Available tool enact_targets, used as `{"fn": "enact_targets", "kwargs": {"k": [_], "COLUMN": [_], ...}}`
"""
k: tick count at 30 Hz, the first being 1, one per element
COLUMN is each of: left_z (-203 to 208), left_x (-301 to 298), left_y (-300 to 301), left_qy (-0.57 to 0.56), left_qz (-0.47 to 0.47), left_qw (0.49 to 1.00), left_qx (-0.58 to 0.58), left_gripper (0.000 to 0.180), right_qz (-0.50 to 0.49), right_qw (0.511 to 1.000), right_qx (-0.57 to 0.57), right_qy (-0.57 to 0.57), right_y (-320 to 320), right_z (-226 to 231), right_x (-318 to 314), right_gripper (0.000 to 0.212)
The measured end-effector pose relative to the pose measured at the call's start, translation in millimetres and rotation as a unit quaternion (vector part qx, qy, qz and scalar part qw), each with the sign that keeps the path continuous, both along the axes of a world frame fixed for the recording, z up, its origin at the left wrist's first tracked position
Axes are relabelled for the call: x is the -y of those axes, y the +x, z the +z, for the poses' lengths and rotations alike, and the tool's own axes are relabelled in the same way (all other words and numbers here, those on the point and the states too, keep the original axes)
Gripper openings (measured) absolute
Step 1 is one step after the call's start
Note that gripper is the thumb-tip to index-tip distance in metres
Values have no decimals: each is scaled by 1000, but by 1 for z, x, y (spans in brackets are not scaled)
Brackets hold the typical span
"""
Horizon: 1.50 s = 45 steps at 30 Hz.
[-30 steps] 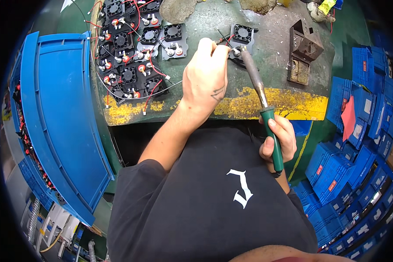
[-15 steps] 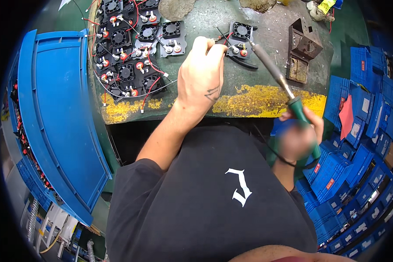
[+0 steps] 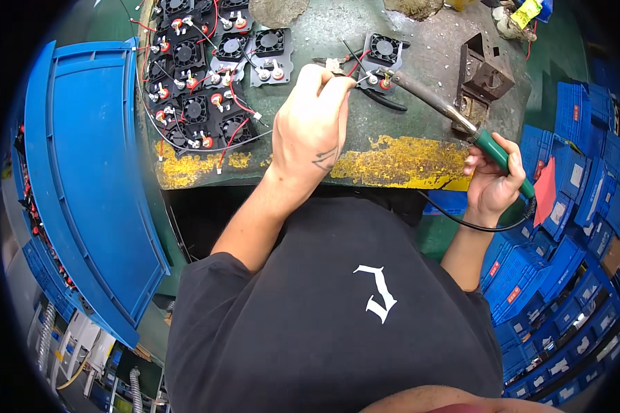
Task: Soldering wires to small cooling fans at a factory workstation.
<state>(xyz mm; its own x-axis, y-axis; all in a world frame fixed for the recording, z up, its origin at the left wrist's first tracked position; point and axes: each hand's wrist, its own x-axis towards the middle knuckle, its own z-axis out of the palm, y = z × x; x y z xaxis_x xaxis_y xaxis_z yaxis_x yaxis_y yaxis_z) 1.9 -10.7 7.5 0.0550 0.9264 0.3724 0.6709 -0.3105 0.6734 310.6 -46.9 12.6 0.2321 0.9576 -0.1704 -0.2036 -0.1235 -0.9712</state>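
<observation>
1. I see one soldering iron [image 3: 455, 115] above the bench [image 3: 430, 58], long axis diagonal, tip pointing up-left near one fan module [image 3: 384, 49] with two terminals [image 3: 386, 83].
2. Right hand [image 3: 492, 180] curls around the iron; left hand [image 3: 308, 127] pinches closed, on what I cannot tell.
3. Bench separates module from metal stand [image 3: 488, 72]; yellow front edge [image 3: 393, 162].

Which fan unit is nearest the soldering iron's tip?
The lone fan unit, right of the left hand; the other fan units cluster at the picture's upper left.
</observation>
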Motion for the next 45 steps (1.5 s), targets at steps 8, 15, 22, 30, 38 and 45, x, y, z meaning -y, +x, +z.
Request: {"fn": "enact_targets", "kwargs": {"k": [8,15,22,30,38,45], "left_z": [-6,-10,-8,-7,-6,-6], "left_x": [-9,-16,-15,-16,-17,-19], "left_y": [5,10,11,13,14,14], "left_qy": [25,33,23,17,19,15], "left_qz": [-6,-6,-4,-5,-6,-3], "left_qw": [1000,999,999,999,999,999], "left_qx": [-2,-29,-36,-47,-48,-48], "left_gripper": [16,14,13,13,14,13], "right_qz": [-5,-20,-31,-42,-46,-44], "right_qw": [999,998,992,988,986,987], "right_qx": [-21,-56,-117,-142,-150,-144], "right_qy": [-29,-38,-43,-51,-55,-59], "right_y": [3,2,2,2,3,1], "right_z": [-9,-21,-29,-36,-41,-40], "right_x": [-4,-2,0,3,5,6], "right_gripper": [52,51,50,49,49,48]}}
